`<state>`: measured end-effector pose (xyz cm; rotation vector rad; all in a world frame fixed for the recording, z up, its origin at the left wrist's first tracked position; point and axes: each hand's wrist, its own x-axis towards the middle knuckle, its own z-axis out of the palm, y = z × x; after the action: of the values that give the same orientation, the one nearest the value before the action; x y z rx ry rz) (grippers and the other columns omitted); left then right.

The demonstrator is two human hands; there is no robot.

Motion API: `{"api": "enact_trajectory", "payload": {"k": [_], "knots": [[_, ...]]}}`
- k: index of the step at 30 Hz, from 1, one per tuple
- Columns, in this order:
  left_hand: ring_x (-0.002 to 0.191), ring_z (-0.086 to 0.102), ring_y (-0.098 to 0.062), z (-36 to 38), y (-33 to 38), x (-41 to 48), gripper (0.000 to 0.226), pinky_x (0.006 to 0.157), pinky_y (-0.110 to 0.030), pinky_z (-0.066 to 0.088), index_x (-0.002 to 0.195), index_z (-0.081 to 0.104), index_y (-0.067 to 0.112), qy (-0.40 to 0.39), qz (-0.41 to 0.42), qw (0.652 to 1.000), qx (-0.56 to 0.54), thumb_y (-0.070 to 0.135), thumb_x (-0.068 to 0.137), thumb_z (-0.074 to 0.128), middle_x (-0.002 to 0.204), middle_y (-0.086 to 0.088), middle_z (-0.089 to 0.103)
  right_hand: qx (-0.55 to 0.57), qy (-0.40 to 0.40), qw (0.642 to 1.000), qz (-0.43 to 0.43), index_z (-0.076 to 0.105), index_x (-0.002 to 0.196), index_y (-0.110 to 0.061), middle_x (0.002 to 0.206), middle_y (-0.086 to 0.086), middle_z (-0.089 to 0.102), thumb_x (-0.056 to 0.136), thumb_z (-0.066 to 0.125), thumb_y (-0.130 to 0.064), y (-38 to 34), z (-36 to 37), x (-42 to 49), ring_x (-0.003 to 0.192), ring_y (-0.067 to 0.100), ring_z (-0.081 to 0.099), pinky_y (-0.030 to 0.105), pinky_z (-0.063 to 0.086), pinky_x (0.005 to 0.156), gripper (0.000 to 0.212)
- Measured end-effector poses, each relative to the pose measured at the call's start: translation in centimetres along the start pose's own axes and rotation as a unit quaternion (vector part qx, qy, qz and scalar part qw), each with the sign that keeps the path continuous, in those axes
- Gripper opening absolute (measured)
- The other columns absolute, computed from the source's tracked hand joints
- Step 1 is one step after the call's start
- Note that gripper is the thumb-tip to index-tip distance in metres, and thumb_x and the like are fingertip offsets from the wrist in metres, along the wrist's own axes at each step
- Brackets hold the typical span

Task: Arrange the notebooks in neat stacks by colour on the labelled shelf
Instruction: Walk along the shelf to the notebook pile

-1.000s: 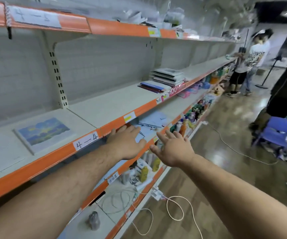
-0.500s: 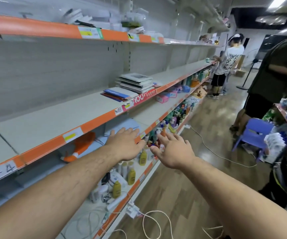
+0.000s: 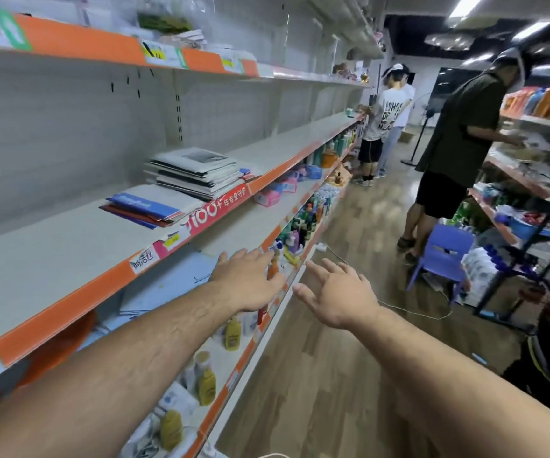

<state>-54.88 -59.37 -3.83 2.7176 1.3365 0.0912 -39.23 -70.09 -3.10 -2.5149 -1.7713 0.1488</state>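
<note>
Both the left hand (image 3: 250,280) and right hand (image 3: 336,294) reach forward, fingers spread, holding nothing. Notebooks (image 3: 168,190) lie ahead on the shelf (image 3: 52,259); probably light, flexible, best gripped along their edges.

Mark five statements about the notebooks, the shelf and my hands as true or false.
1. The left hand and right hand hold nothing, fingers spread. True.
2. The grey notebooks are stacked on the floor. False: they are stacked on the shelf.
3. The blue and red notebooks lie on that same shelf, beside the grey notebooks. True.
4. The left hand grips a blue notebook. False: it holds nothing and touches no notebook.
5. A purple chair stands in the aisle. True.
</note>
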Motion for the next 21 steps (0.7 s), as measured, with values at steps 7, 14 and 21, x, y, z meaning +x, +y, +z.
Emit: {"api": "enact_trajectory", "payload": {"k": [7, 14, 21], "knots": [[0.148, 0.023, -0.024, -1.3, -1.7, 10.9, 0.069, 0.119, -0.052, 0.017, 0.156, 0.024, 0.026, -0.001, 0.025, 1.000, -0.008, 0.061, 0.097, 0.023, 0.162, -0.001, 0.026, -0.003, 0.008, 1.000, 0.016, 0.018, 0.156, -0.039, 0.165, -0.003, 0.016, 0.092, 0.026, -0.076, 0.8, -1.2, 10.7, 0.151, 0.025, 0.014, 0.047, 0.018, 0.120, 0.075], [0.150, 0.018, -0.022, -0.7, -2.7, 20.1, 0.071, 0.121, -0.052, 0.014, 0.157, 0.022, 0.028, 0.000, 0.015, 1.000, -0.020, 0.063, 0.095, 0.024, 0.164, 0.001, 0.022, 0.001, 0.005, 1.000, -0.003, 0.018, 0.156, -0.037, 0.165, -0.002, 0.018, 0.092, 0.025, -0.076, 2.6, -1.9, 20.0, 0.150, 0.026, 0.016, 0.048, 0.021, 0.120, 0.075], [0.150, 0.019, -0.023, 0.1, -2.0, 29.6, 0.070, 0.121, -0.052, 0.015, 0.157, 0.021, 0.028, 0.005, -0.045, 0.999, 0.001, 0.064, 0.097, 0.024, 0.164, 0.000, 0.022, 0.016, -0.008, 0.998, -0.059, 0.018, 0.157, -0.038, 0.165, -0.002, 0.017, 0.091, 0.026, -0.077, 6.7, -2.0, 31.7, 0.151, 0.028, 0.016, 0.051, 0.023, 0.120, 0.076]]}}
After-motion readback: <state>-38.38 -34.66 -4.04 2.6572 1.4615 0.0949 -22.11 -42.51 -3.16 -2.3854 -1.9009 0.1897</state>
